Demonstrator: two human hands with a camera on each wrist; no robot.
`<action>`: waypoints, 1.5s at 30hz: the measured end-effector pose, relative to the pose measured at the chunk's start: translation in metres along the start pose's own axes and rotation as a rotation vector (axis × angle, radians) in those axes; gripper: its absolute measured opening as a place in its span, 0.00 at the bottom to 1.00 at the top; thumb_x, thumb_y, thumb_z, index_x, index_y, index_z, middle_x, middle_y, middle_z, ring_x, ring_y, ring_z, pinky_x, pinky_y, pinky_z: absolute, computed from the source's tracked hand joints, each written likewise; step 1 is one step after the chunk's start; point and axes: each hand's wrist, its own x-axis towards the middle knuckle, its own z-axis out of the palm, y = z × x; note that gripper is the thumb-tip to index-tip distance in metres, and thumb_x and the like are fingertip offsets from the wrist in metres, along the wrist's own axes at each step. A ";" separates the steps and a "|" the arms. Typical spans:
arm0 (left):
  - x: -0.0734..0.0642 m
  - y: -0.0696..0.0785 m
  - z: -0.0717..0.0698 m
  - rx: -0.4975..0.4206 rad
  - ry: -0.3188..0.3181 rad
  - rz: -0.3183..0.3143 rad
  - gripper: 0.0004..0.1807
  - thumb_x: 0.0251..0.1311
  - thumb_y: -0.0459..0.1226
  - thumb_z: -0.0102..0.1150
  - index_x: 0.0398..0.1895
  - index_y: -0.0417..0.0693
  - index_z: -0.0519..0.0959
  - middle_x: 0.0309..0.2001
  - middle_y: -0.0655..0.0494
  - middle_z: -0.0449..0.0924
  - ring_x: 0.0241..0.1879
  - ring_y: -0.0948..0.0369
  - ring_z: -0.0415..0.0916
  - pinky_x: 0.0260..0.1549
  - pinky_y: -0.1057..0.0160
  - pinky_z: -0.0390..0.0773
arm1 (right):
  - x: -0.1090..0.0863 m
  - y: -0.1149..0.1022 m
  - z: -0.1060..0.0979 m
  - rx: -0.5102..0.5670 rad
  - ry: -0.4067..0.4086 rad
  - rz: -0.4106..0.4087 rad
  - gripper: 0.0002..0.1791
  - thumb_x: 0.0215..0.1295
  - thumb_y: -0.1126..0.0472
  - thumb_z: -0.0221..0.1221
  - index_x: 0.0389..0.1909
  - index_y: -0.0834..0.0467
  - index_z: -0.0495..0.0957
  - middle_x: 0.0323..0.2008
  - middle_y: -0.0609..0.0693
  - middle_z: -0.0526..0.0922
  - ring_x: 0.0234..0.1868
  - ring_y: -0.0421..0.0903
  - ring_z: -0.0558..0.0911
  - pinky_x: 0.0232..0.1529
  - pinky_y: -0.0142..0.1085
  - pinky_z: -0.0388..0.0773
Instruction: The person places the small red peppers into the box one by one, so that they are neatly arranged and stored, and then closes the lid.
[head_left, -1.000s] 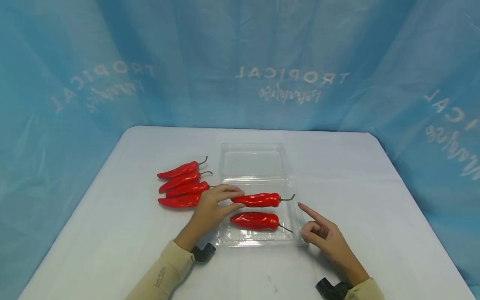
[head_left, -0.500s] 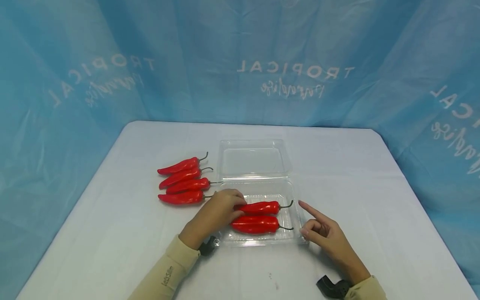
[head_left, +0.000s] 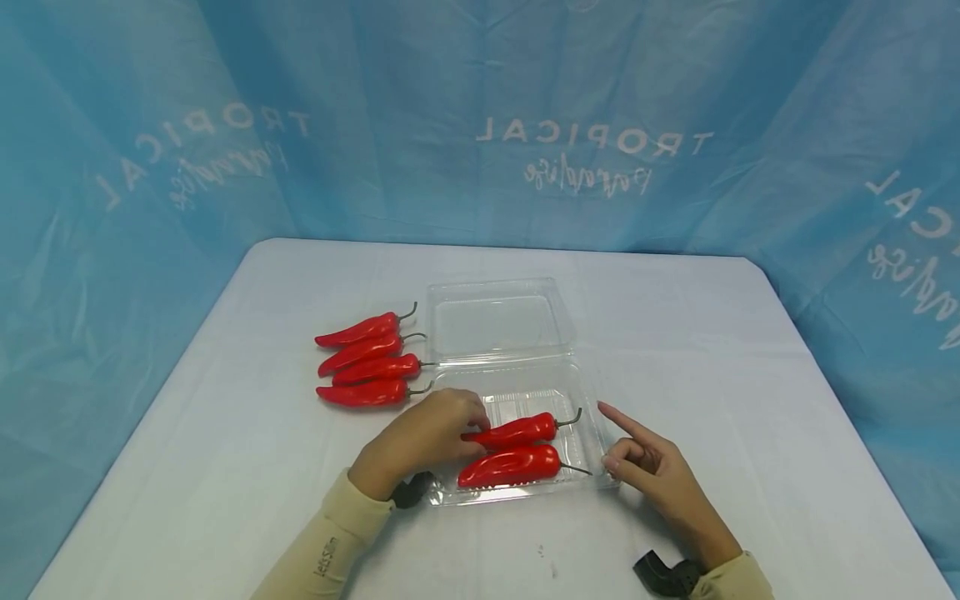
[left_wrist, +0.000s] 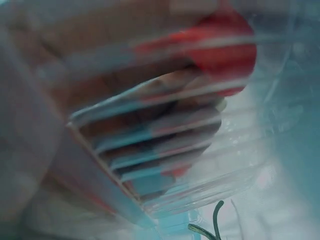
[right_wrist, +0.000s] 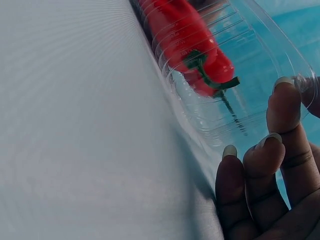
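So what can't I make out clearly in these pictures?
Head: the palm of the left hand, hidden by its back.
Head: marks on the white table, too small to identify.
Left wrist: that hand's hold, blurred behind the clear container.
Right wrist: tips of the two red peppers, cut off by the top edge.

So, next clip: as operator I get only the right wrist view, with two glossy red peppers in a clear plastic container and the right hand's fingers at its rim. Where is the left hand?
Observer: In the head view, the left hand pinches the narrow end of the tapered red pepper farther back in the clear plastic container.
Operator: Any more peppers lying elsewhere?
Observer: Yes, four long red peppers lie side by side on the white table, left of the container.
Operator: And is that container closed?
Observer: No, its transparent lid is opened out at the back.
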 end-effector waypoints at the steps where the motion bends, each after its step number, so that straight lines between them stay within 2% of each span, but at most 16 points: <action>1: 0.000 0.000 0.000 0.005 0.003 0.003 0.15 0.51 0.39 0.80 0.42 0.47 0.90 0.35 0.61 0.85 0.35 0.65 0.80 0.38 0.69 0.82 | 0.000 0.000 0.000 -0.001 0.000 -0.001 0.38 0.70 0.73 0.60 0.78 0.58 0.60 0.29 0.50 0.83 0.28 0.39 0.75 0.27 0.38 0.75; 6: -0.004 0.001 -0.005 0.041 0.067 0.004 0.20 0.51 0.43 0.81 0.47 0.48 0.89 0.45 0.57 0.86 0.45 0.60 0.82 0.45 0.63 0.85 | -0.001 0.000 0.000 0.007 0.001 -0.005 0.38 0.70 0.73 0.59 0.78 0.59 0.59 0.29 0.50 0.83 0.28 0.39 0.75 0.28 0.37 0.75; 8: -0.009 -0.001 -0.011 0.033 0.129 0.005 0.23 0.50 0.45 0.81 0.50 0.50 0.88 0.48 0.58 0.86 0.50 0.59 0.81 0.48 0.60 0.85 | -0.001 0.000 -0.001 0.017 -0.003 -0.002 0.38 0.70 0.73 0.59 0.78 0.59 0.59 0.29 0.52 0.83 0.28 0.42 0.75 0.28 0.37 0.76; 10: -0.017 -0.007 -0.020 0.001 0.216 0.030 0.24 0.50 0.45 0.81 0.52 0.52 0.88 0.50 0.60 0.85 0.53 0.60 0.81 0.50 0.58 0.84 | -0.001 0.000 0.000 0.028 -0.011 -0.001 0.38 0.70 0.73 0.59 0.79 0.58 0.59 0.30 0.54 0.82 0.28 0.46 0.75 0.29 0.37 0.76; 14: -0.041 -0.034 -0.036 -0.058 0.418 0.069 0.26 0.50 0.43 0.81 0.55 0.55 0.86 0.53 0.63 0.84 0.57 0.61 0.79 0.52 0.55 0.84 | -0.001 -0.002 0.001 0.024 -0.015 0.004 0.38 0.70 0.73 0.59 0.79 0.57 0.59 0.30 0.57 0.82 0.28 0.50 0.74 0.29 0.38 0.76; 16: -0.057 -0.052 -0.042 -0.077 0.485 0.024 0.27 0.50 0.42 0.81 0.56 0.58 0.85 0.54 0.64 0.84 0.60 0.60 0.77 0.53 0.52 0.83 | -0.001 -0.003 0.002 0.018 -0.016 0.002 0.38 0.70 0.73 0.59 0.79 0.57 0.59 0.30 0.56 0.82 0.28 0.49 0.74 0.29 0.38 0.76; 18: -0.076 -0.071 -0.044 -0.087 0.524 -0.073 0.28 0.51 0.42 0.81 0.58 0.59 0.84 0.56 0.62 0.83 0.61 0.56 0.75 0.51 0.47 0.84 | -0.002 -0.004 0.002 0.018 -0.019 -0.002 0.38 0.70 0.73 0.59 0.79 0.57 0.59 0.30 0.55 0.83 0.28 0.48 0.75 0.29 0.38 0.77; 21: -0.101 -0.099 -0.042 -0.122 0.548 -0.219 0.26 0.54 0.43 0.79 0.57 0.58 0.84 0.56 0.58 0.83 0.60 0.53 0.76 0.52 0.40 0.81 | -0.004 -0.007 -0.001 0.014 -0.015 -0.002 0.38 0.70 0.73 0.59 0.79 0.58 0.58 0.30 0.54 0.83 0.28 0.46 0.76 0.31 0.38 0.78; 23: -0.113 -0.112 -0.038 -0.148 0.559 -0.290 0.24 0.56 0.45 0.77 0.57 0.56 0.84 0.56 0.56 0.82 0.59 0.52 0.76 0.52 0.37 0.80 | -0.006 -0.009 -0.004 0.004 -0.007 -0.002 0.39 0.70 0.73 0.59 0.79 0.58 0.58 0.30 0.56 0.84 0.28 0.46 0.77 0.32 0.38 0.79; 27: -0.123 -0.129 -0.031 -0.183 0.542 -0.364 0.23 0.60 0.50 0.73 0.58 0.56 0.83 0.57 0.56 0.82 0.58 0.52 0.77 0.53 0.37 0.79 | -0.012 -0.011 -0.008 -0.016 0.005 0.001 0.38 0.70 0.74 0.59 0.79 0.59 0.58 0.30 0.60 0.83 0.29 0.47 0.77 0.32 0.38 0.79; 32: -0.118 -0.139 -0.026 -0.164 0.475 -0.380 0.24 0.58 0.45 0.75 0.58 0.56 0.83 0.60 0.52 0.79 0.64 0.47 0.72 0.55 0.36 0.78 | -0.019 -0.009 -0.007 -0.021 0.023 0.004 0.38 0.70 0.74 0.58 0.79 0.61 0.58 0.30 0.57 0.83 0.30 0.42 0.78 0.32 0.37 0.79; 35: -0.117 -0.141 -0.024 -0.147 0.460 -0.388 0.24 0.57 0.42 0.77 0.57 0.55 0.84 0.61 0.50 0.77 0.65 0.45 0.70 0.55 0.37 0.78 | -0.021 -0.009 -0.005 -0.016 0.035 0.017 0.38 0.70 0.74 0.59 0.78 0.60 0.58 0.30 0.54 0.84 0.30 0.42 0.78 0.32 0.36 0.80; 38: -0.119 -0.142 -0.022 -0.129 0.454 -0.395 0.23 0.56 0.41 0.77 0.56 0.53 0.85 0.59 0.49 0.78 0.63 0.45 0.71 0.53 0.38 0.79 | -0.020 -0.011 -0.002 -0.008 0.039 0.020 0.38 0.70 0.74 0.59 0.78 0.60 0.59 0.29 0.53 0.84 0.29 0.43 0.77 0.32 0.37 0.80; 45: -0.119 -0.144 -0.018 -0.139 0.417 -0.407 0.22 0.56 0.42 0.77 0.55 0.54 0.86 0.52 0.55 0.80 0.55 0.52 0.77 0.52 0.42 0.82 | -0.020 -0.015 0.000 -0.028 0.047 0.036 0.38 0.69 0.73 0.60 0.78 0.59 0.60 0.29 0.53 0.84 0.29 0.42 0.77 0.32 0.36 0.79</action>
